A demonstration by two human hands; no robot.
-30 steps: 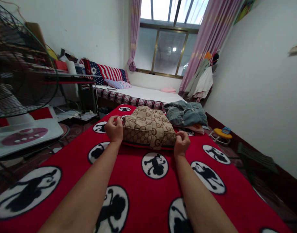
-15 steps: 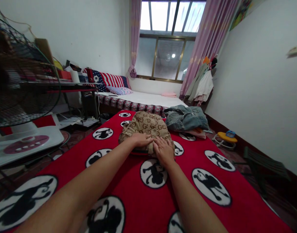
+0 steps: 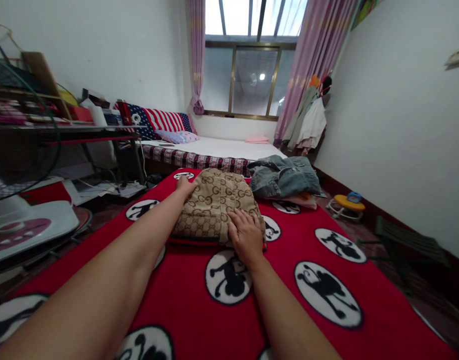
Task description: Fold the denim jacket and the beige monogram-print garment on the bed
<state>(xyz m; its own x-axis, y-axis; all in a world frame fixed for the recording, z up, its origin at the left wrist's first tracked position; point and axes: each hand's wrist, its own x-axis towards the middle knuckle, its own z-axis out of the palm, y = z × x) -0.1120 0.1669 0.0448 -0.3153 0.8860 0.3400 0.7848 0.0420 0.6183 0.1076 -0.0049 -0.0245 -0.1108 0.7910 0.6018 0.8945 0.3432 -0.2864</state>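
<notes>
Folded tan patterned garment (image 3: 214, 205) lying on the red blanket (image 3: 282, 280), in the middle of it, just in front of a denim jacket (image 3: 284, 176); right hand (image 3: 246, 235) flat and open on the near right corner, palm down, fingers spread, gripping nothing; left hand (image 3: 184, 185) reaching along the far left edge, fingers resting on the cloth, curl hidden, so cannot tell whether pinching or merely pressing.

Best done, by the look of it: press with the flat palm, hold the near corner down, sweep the other hand outward along the edge; keep the layers square, no dragging of the blanket beneath; fabric soft and likely to slide, so light even pressure.

Blanket printed with black figures in white circles, spread over a low surface; a bed (image 3: 221, 149) beyond with striped pillows (image 3: 165, 120); window (image 3: 252, 80) with pink curtains (image 3: 319, 60); clothes hanging (image 3: 308, 120) by the right wall; fan (image 3: 15, 130) and cluttered shelf (image 3: 64, 125) to the left.
</notes>
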